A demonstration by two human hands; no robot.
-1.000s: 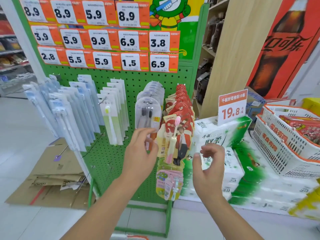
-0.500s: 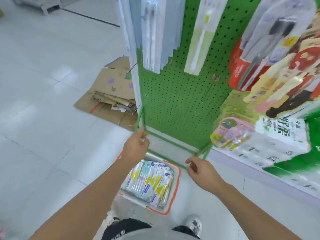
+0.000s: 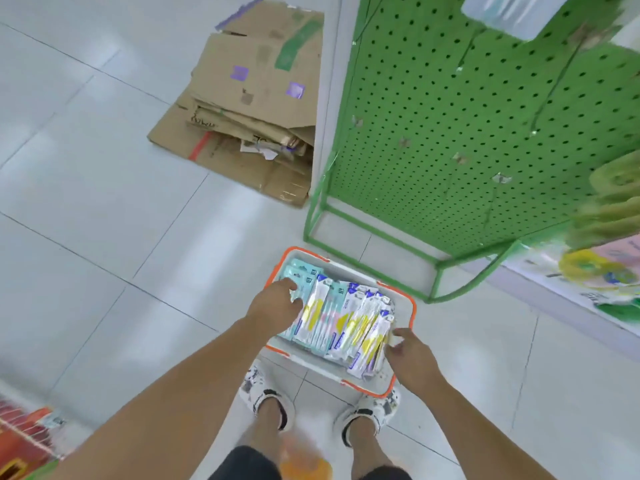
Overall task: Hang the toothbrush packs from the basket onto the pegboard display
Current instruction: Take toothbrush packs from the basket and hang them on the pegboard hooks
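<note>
A white basket with an orange rim sits on the floor at my feet, full of toothbrush packs in white, teal and yellow wrapping. My left hand rests on the packs at the basket's left side, fingers spread over a teal pack. My right hand touches the right end of the pile, fingers curled at the edge of the packs. Whether either hand grips a pack is unclear. The green pegboard display stands just beyond the basket, its lower part bare with empty hooks.
Flattened cardboard boxes lie on the tiled floor left of the pegboard stand. The stand's green tube base sits close behind the basket. Green and white packaged goods are stacked at the right. Red goods show at the bottom left.
My view has swung from the pegboard down to the floor. Both hands have dropped from the hanging packs into the basket and now touch the toothbrush packs.
</note>
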